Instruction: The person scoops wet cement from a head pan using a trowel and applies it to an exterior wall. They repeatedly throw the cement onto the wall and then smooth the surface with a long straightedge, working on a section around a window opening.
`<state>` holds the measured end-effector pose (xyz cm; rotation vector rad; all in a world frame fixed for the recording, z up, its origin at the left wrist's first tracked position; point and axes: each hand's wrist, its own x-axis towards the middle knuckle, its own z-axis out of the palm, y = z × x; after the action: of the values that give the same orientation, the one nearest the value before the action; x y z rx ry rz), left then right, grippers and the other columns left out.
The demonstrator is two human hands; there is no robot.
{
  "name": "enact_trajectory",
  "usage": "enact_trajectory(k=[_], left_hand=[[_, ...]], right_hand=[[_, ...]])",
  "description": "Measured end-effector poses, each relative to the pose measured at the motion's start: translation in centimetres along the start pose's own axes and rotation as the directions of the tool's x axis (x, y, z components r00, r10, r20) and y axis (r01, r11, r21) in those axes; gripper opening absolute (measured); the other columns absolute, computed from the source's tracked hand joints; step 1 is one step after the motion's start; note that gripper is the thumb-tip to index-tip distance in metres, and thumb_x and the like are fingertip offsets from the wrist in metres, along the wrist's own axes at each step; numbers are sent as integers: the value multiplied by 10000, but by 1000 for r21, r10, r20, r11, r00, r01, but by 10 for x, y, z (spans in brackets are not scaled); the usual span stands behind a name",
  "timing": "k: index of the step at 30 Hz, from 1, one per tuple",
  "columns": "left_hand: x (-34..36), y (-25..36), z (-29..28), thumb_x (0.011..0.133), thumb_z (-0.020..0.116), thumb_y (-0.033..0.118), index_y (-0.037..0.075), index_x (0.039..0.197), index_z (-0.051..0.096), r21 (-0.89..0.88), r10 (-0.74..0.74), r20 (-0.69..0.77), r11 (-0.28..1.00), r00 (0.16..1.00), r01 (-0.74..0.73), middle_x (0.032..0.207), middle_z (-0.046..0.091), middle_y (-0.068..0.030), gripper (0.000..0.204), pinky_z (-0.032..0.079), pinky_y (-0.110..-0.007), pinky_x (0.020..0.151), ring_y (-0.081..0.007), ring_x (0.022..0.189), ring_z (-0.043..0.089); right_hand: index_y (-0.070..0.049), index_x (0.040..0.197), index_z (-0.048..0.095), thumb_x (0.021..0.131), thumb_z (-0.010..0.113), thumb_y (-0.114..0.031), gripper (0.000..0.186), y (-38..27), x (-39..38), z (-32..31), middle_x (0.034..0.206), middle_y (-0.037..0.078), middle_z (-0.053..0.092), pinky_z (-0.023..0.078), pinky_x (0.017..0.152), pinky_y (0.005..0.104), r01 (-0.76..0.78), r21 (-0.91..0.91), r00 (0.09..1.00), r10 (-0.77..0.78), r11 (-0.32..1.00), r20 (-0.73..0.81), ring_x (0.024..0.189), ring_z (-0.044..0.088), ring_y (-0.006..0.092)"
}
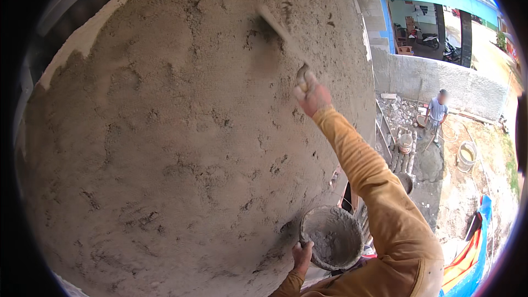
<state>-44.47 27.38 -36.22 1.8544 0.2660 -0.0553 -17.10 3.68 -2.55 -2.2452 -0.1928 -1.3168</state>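
Observation:
My right hand (pixel 313 96), at the end of an outstretched arm in a tan sleeve, is closed around the handle of a trowel (pixel 273 23). The trowel's blade is blurred by motion and lies close to the upper part of a wall (pixel 181 115) coated in rough grey-brown mortar. Whether the blade touches the wall I cannot tell. Low in the view, my left hand (pixel 302 256) grips the rim of a dark round bucket (pixel 356 230), held beside the wall. Wet grey mortar (pixel 329 246) lies in the bottom of the bucket.
Far below at right, a person (pixel 438 110) stands near rubble and wet mortar. A pale bucket (pixel 466 155) and a smaller pail (pixel 405 143) on poles are near them. Blue and orange tarpaulin (pixel 477 247) hangs at lower right. Bare lighter wall (pixel 71 49) borders the mortar at upper left.

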Motion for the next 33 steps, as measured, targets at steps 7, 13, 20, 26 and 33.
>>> enact_trajectory(k=[7, 13, 20, 26, 33], left_hand=[[2, 56, -12, 700, 602, 210, -108, 959, 564, -34, -91, -32, 995, 995, 90, 938, 605, -173, 412, 430, -337, 785, -245, 849, 568], [20, 56, -7, 698, 615, 166, -73, 900, 560, -49, -20, 145, 998, 989, 28, 864, 583, -76, 318, 425, -295, 725, -148, 778, 509], [39, 97, 0, 732, 597, 163, -65, 816, 534, -54, 226, 296, 974, 928, -220, 767, 573, -90, 251, 433, -331, 652, -151, 721, 500], [53, 113, 12, 732, 599, 166, -76, 793, 535, 53, 279, 290, 951, 916, -306, 738, 588, -115, 258, 437, -339, 631, -164, 692, 529], [44, 110, 56, 718, 627, 203, -34, 720, 521, 181, 300, 326, 911, 897, -370, 689, 586, -216, 260, 444, -407, 581, -367, 652, 583]], right_hand=[[-25, 890, 511, 781, 601, -155, 191, -26, -242, -68, 733, 68, 525, 441, 644, 287, -524, 439, 803, 252, 730, 540, 667, 511, 137], [34, 961, 578, 800, 539, -203, 289, 38, -329, -141, 812, 160, 634, 482, 690, 341, -510, -187, 25, 232, 840, 973, 763, 620, 254], [-27, 944, 615, 814, 458, -175, 251, 13, -399, -76, 905, 144, 653, 499, 750, 404, -15, -360, 236, 353, 933, 905, 889, 625, 299], [-19, 887, 639, 795, 467, -222, 282, 19, -361, -124, 881, 161, 659, 514, 726, 418, 49, -379, -165, 382, 924, 910, 840, 645, 304], [-47, 982, 643, 802, 477, -229, 305, 26, -383, -88, 943, 143, 659, 508, 746, 391, -61, -408, -326, 368, 911, 871, 925, 630, 274]])
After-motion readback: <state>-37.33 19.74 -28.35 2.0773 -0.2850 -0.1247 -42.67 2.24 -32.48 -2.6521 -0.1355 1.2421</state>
